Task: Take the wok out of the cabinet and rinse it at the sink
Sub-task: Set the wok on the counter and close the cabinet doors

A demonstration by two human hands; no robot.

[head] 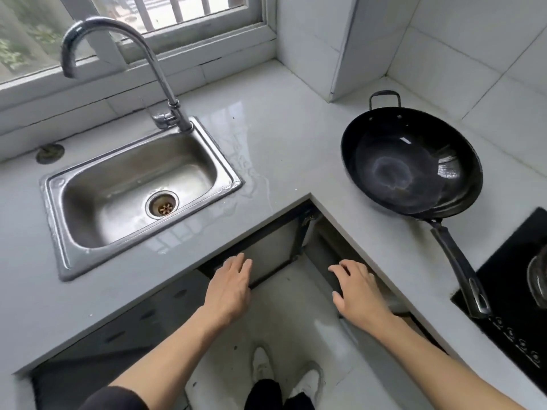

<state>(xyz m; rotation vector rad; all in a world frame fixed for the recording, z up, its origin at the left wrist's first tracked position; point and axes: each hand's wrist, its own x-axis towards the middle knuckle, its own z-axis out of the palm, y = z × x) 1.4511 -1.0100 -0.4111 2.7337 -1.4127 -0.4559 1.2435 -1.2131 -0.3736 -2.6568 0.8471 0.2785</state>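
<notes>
A black wok (pixel 410 161) with a long handle and a small loop handle sits upright on the pale counter (pixel 281 137) at the right, its long handle reaching over the black hob (pixel 515 294). The steel sink (pixel 97 199) lies at the left under a curved tap (pixel 124 69), with no water running. Both hands hover in front of the counter's inner corner, above the floor. My left hand (pixel 229 287) is flat with fingers straight, near a cabinet door (pixel 272 255) below the counter edge. My right hand (pixel 359 290) is spread and relaxed. Neither hand holds anything.
A window (pixel 133 22) runs behind the sink. White tiled walls (pixel 444 39) close the right corner. Water patches shine on the counter beside the sink. A pot edge (pixel 538 276) shows on the hob. White shoes (pixel 284 374) stand on the floor below.
</notes>
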